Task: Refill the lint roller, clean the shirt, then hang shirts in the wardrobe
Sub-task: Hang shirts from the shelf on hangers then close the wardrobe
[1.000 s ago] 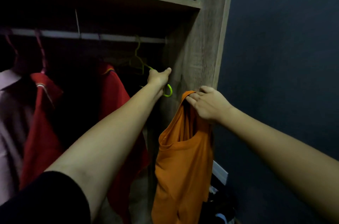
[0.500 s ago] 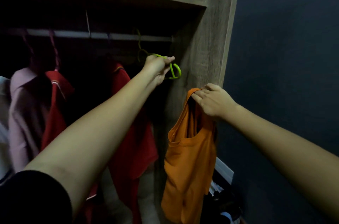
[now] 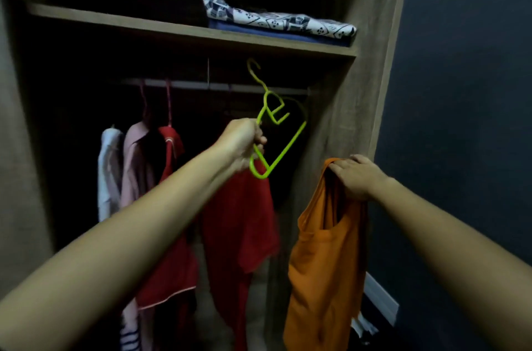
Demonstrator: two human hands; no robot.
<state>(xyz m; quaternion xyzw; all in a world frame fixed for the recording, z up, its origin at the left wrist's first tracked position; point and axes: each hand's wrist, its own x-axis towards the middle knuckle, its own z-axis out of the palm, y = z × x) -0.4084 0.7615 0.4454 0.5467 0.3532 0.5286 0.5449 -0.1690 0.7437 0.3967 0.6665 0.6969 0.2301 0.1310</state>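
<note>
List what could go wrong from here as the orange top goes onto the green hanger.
1. The right hand pinches the orange top by one bunched strap only; the loose fabric could slip or twist while being threaded.
2. The left hand grips the green hanger at one end, tilted, so it may swing and catch the red shirt just behind it.
3. The wardrobe is dim, so finding the rail with the hook may take a few tries.

Left hand point(image 3: 241, 141) holds hanger point(image 3: 276, 132) in front of rail point(image 3: 218, 86), below shelf point(image 3: 184, 31). Right hand point(image 3: 358, 178) holds shirt point(image 3: 325, 264) right of it, by wardrobe side panel point(image 3: 362, 85). Hung clothes point(image 3: 161, 178) far left; folded cloth point(image 3: 276, 19) on shelf.
</note>
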